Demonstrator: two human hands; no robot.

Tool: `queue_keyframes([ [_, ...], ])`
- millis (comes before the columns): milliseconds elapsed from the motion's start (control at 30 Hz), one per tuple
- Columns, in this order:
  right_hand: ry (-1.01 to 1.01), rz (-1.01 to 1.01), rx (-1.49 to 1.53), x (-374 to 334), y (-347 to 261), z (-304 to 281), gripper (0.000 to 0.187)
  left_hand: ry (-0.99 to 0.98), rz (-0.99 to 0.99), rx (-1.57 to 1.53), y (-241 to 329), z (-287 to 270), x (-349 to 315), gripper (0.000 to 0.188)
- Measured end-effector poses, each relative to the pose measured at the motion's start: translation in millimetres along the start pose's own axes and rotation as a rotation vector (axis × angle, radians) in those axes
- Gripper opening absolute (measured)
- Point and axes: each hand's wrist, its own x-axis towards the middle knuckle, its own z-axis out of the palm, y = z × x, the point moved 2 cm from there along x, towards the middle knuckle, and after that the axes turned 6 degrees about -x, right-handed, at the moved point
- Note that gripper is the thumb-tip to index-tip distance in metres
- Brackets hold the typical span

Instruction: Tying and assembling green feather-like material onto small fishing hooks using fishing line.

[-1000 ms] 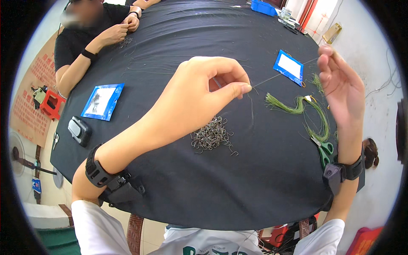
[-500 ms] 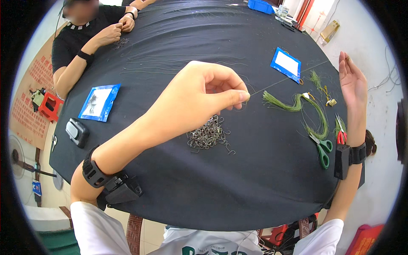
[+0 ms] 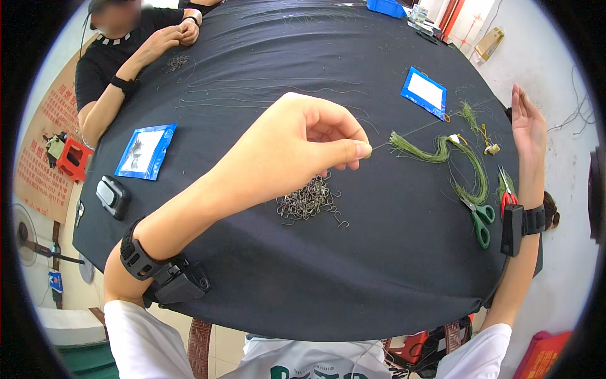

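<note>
Nearest, the left hand (image 3: 297, 151) hangs over the black cloth table (image 3: 379, 278), thumb and forefinger pinched on one end of a thin line (image 3: 410, 131), apparently with a small hook in the pinch, though that is too small to tell. The pile of fish hooks (image 3: 309, 201) lies just below, at its 6 o'clock. The line runs toward 2 o'clock to the right hand (image 3: 529, 126), fingers straight and loose; its grip is unclear. The step looks like drawing a knot tight; next calls for steady, even tension. Green-handled scissors (image 3: 478, 218) and a green line bundle (image 3: 435, 150) lie between.
</note>
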Motion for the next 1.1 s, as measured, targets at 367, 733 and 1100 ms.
queue_keyframes([
  [367, -0.062, -0.055, -0.197, 13.9, 16.6, -18.4, 0.028, 0.112, 0.065, 0.183, -7.6, -1.8, -1.4, 0.012],
  [733, -0.898, 0.002, -0.669, -163.0, 44.1, 124.9, 0.023, 0.242, 0.408, 0.555, -7.7, 6.2, -4.5, 0.006],
  [1100, -1.014, 0.365, -0.327, -192.4, 50.1, 117.4, 0.014, 0.186, 0.951, 0.711, 1.2, 16.0, -5.6, 0.017],
])
